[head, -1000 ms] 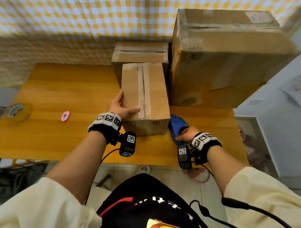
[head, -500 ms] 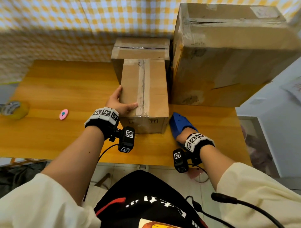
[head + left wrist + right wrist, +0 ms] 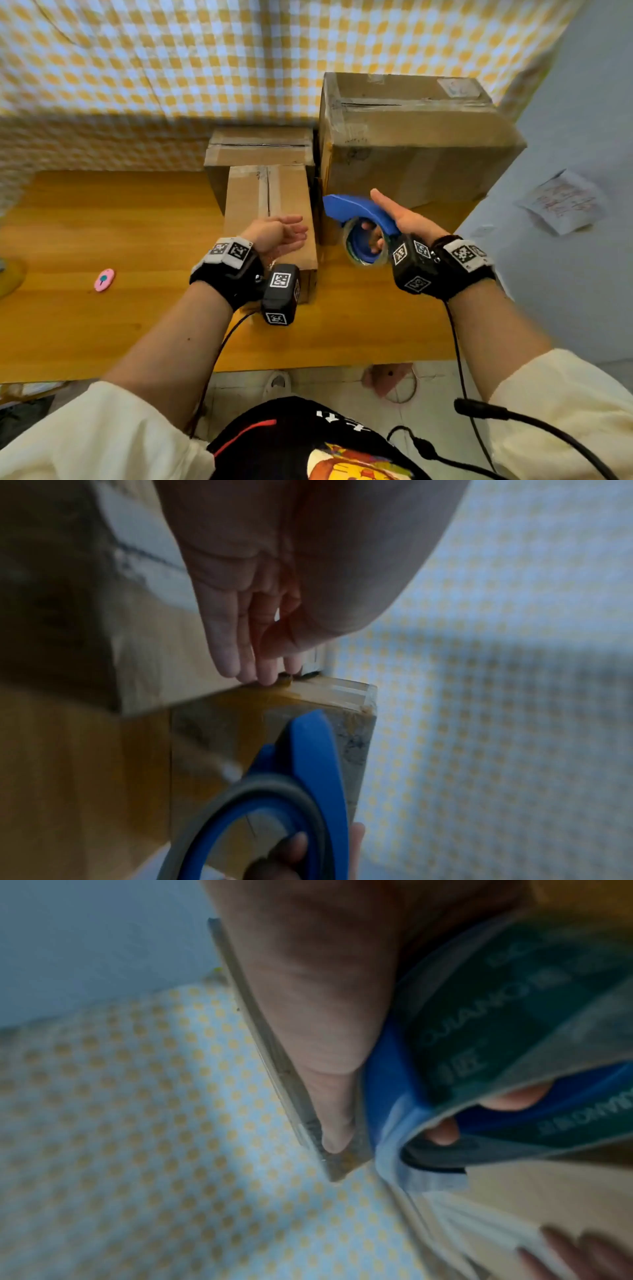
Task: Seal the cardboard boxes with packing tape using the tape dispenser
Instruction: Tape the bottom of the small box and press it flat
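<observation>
A narrow cardboard box with a taped centre seam lies on the wooden table. My left hand hovers over its near end, fingers straight and relaxed, holding nothing. My right hand grips the blue tape dispenser just right of that box, fingers curled through the clear tape roll, thumb along the top. In the left wrist view the left fingers point toward a box edge with the blue tape dispenser below. The right wrist view shows the tape roll close up.
A medium box stands behind the narrow one, and a large box sits at the right against the checked cloth wall. A small pink object and a yellowish roll lie at the table's left.
My right hand has lifted the blue dispenser off the table and turned it up beside the narrow box. My left hand has let go of the box and now hovers above it.
</observation>
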